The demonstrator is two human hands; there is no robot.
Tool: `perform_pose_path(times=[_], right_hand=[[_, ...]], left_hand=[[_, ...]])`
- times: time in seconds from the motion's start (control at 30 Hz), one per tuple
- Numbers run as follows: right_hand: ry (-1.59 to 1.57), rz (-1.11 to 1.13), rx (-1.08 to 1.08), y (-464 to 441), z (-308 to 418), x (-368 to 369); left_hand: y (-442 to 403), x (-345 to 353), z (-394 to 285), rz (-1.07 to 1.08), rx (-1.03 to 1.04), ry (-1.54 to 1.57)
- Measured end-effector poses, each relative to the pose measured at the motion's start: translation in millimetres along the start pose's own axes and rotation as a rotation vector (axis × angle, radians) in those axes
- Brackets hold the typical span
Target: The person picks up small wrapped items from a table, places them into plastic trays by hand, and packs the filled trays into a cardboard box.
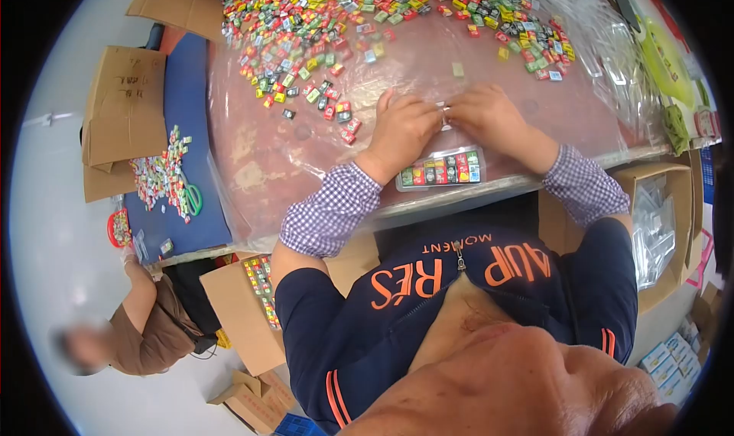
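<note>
Your left hand [407, 129] and right hand [487, 116]: fingertips pinching one small whitish piece [444, 118] between them | over reddish-brown, plastic-covered table [267, 161] | clear rectangular plastic tray [439, 188], holding small multicoloured blocks [451, 166], lies nearer you, by the table's edge

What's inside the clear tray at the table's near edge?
The clear tray holds small multicoloured packs, set in rows. Anything beneath them is covered, so can't be seen.

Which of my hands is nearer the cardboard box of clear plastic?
Right. Your right hand is ahead and to the left of the box; your left hand is farther left, past the right hand.
</note>
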State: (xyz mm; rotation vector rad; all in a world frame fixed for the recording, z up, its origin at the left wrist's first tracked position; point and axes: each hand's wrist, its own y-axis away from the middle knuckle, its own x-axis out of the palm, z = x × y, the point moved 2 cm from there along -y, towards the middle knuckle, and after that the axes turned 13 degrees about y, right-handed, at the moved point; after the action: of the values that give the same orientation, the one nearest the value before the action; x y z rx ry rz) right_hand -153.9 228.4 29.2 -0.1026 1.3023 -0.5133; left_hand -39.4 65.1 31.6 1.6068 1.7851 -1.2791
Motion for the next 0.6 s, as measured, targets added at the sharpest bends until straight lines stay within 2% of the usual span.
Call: perform_pose_path(times=[0.1, 0.23, 0.4, 0.5, 0.6], right_hand=[[0.339, -0.064, -0.189, 8, 7, 0], [0.347, 0.029, -0.2, 4, 5, -5], [0.393, 0.048, -0.233, 0, 8, -7], [0.195, 0.145, 0.037, -16, -20, -9], [0.239, 0.121, 0.051, -30, -64, 23]], left_hand=[[4, 4, -1, 0.063, 0.076, 0.002], [7, -2, 2, 0.089, 0.121, -0.086], [13, 6, 18, 0.12, 0.082, 0.03], [15, 9, 19, 0.096, 0.116, 0.025], [14, 7, 16, 0.061, 0.103, 0.047]])
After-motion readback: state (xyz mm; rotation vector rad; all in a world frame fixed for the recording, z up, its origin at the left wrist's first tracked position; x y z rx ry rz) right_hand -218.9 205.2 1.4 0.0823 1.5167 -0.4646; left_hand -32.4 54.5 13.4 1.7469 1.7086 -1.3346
